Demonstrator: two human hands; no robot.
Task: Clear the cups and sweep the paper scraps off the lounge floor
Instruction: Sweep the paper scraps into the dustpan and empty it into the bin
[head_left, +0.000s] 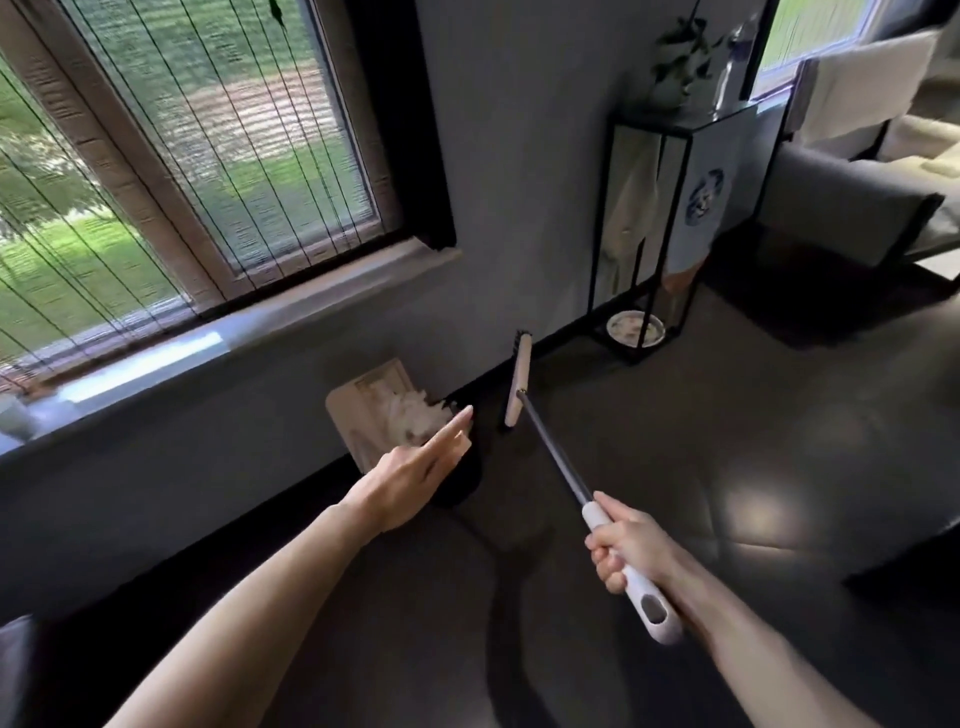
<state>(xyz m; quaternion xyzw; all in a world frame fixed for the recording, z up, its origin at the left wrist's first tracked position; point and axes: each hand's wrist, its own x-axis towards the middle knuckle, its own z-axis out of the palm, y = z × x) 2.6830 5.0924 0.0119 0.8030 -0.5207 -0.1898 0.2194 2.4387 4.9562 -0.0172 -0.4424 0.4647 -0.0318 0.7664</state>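
Note:
A beige dustpan (358, 415) holds a heap of white paper scraps (410, 415) and hangs in front of the wall below the window. My left hand (410, 478) lies on its black handle (460, 480) with the index finger stretched forward; the thumb and lower fingers are hidden. My right hand (631, 558) grips the white handle of a broom (556, 452). The broom's beige head (518, 379) with black bristles sits by the dark baseboard, just right of the dustpan.
A black metal stand (680, 218) with a plant (675, 57) on top and a dish (635, 328) at its foot stands against the wall. A grey sofa (852, 208) is at the right. A small pale pot (13, 415) sits on the sill (156, 358).

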